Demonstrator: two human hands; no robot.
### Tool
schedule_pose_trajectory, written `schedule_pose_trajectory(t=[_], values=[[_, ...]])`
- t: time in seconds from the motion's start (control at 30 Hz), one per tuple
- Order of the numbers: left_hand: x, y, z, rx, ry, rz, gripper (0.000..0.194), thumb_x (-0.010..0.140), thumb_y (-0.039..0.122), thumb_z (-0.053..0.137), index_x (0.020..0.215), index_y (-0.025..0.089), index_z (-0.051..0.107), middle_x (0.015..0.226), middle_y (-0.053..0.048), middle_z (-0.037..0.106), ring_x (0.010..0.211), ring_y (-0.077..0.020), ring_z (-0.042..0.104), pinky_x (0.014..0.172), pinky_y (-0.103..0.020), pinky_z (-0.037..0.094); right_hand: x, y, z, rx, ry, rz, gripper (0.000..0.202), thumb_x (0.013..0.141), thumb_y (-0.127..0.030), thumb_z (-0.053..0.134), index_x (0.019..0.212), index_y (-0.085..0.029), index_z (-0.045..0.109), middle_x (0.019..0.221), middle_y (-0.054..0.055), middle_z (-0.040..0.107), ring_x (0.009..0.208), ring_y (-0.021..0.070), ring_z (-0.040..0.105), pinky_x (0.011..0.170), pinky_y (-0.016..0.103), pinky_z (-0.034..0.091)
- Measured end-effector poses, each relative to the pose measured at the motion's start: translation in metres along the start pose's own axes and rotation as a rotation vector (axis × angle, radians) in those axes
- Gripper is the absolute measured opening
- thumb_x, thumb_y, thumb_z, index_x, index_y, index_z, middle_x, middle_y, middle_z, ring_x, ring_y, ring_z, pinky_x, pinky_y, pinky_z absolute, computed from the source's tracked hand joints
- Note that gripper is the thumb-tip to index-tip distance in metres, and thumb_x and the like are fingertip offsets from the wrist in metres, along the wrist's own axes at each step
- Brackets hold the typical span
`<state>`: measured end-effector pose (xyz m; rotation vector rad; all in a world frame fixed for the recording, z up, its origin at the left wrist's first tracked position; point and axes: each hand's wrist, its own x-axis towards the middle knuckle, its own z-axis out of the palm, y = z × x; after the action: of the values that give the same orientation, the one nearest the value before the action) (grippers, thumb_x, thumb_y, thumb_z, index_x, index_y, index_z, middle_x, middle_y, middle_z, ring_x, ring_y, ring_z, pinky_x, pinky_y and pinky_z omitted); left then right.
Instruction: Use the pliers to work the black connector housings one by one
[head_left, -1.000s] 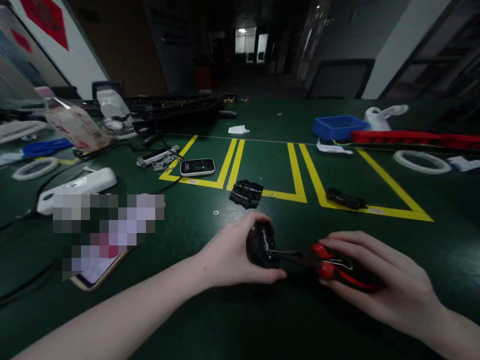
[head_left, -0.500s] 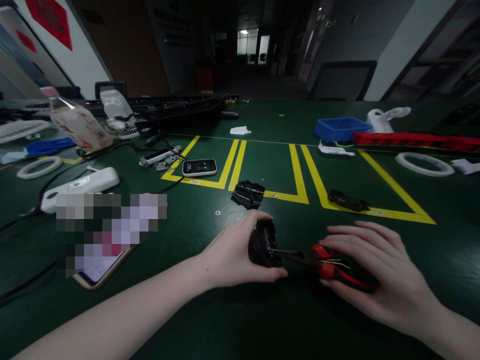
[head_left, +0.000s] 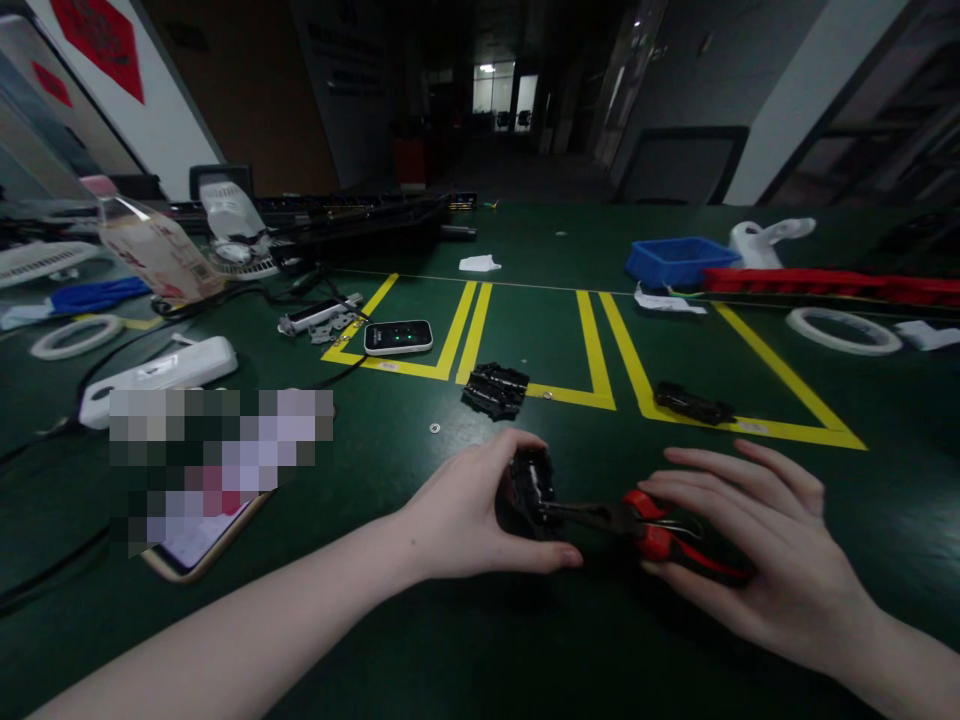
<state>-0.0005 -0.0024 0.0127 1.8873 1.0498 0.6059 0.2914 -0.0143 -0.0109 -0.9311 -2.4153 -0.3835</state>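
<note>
My left hand (head_left: 480, 510) is closed around a black plastic part (head_left: 531, 490), thumb below and fingers above and behind it. Red-and-black needle-nose pliers (head_left: 652, 525) lie in my right hand (head_left: 757, 550), between thumb and fingers. Their long jaws point left and the tips meet the inner face of the black part; what they pinch there is too small to make out. Beyond my left hand, more black plastic pieces (head_left: 495, 390) lie on the green table. A small metal ring (head_left: 435, 428) lies left of them.
Another black part (head_left: 694, 402) lies on yellow tape at right. A phone (head_left: 225, 500), a white device (head_left: 161, 380) and cables are at left. A small box with a green light (head_left: 398, 337) stands further back. Behind are a blue bin (head_left: 679, 260) and a tape roll (head_left: 844, 330).
The black part has tilted slightly in my left hand, and the plier tips have shifted a little with it. Some fingers of my right hand have spread slightly. The pliers stay against the part.
</note>
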Motion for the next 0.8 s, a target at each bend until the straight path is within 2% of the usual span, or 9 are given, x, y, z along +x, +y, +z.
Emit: schedule_pose_trajectory(t=[0.13, 0.4, 0.57, 0.8], values=[[-0.0013, 0.003, -0.0011, 0.021, -0.015, -0.024, 0.08, 0.069, 0.05, 0.085, 0.133, 0.019, 0.049, 0.126, -0.011, 0.064, 0.11, -0.0305, 0.063, 0.097, -0.051, 0.051, 0.0014, -0.0006, 0.0007, 0.026, -0.003, 0.015, 0.036, 0.093, -0.05, 0.053, 0.119, -0.025, 0.058, 0.108, 0.003, 0.071, 0.115, 0.0266, 0.06, 0.112, 0.049, 0.033], [-0.0008, -0.0038, 0.0039, 0.08, 0.057, 0.089, 0.073, 0.069, 0.05, 0.084, 0.127, 0.019, 0.053, 0.126, -0.01, 0.06, 0.11, -0.0294, 0.06, 0.099, -0.05, 0.05, 0.0047, -0.0048, -0.0008, 0.076, 0.01, 0.052, 0.039, 0.091, -0.048, 0.056, 0.123, -0.025, 0.057, 0.111, 0.004, 0.071, 0.115, 0.0278, 0.061, 0.112, 0.053, 0.035], [-0.0015, -0.0023, 0.0045, 0.073, 0.059, 0.094, 0.071, 0.07, 0.047, 0.085, 0.127, 0.019, 0.054, 0.124, -0.01, 0.061, 0.109, -0.029, 0.061, 0.097, -0.049, 0.051, 0.0048, -0.0052, -0.0009, 0.136, -0.014, 0.082, 0.036, 0.092, -0.047, 0.057, 0.123, -0.028, 0.057, 0.11, 0.002, 0.071, 0.102, 0.0264, 0.067, 0.11, 0.055, 0.037], [-0.0009, -0.0041, 0.0044, 0.116, 0.047, 0.122, 0.083, 0.073, 0.048, 0.082, 0.141, 0.017, 0.046, 0.129, -0.012, 0.058, 0.114, -0.0289, 0.059, 0.099, -0.048, 0.051, 0.0042, -0.0071, -0.0001, 0.162, -0.018, 0.077, 0.034, 0.093, -0.046, 0.058, 0.12, -0.026, 0.059, 0.107, 0.003, 0.072, 0.094, 0.0233, 0.068, 0.104, 0.055, 0.04]])
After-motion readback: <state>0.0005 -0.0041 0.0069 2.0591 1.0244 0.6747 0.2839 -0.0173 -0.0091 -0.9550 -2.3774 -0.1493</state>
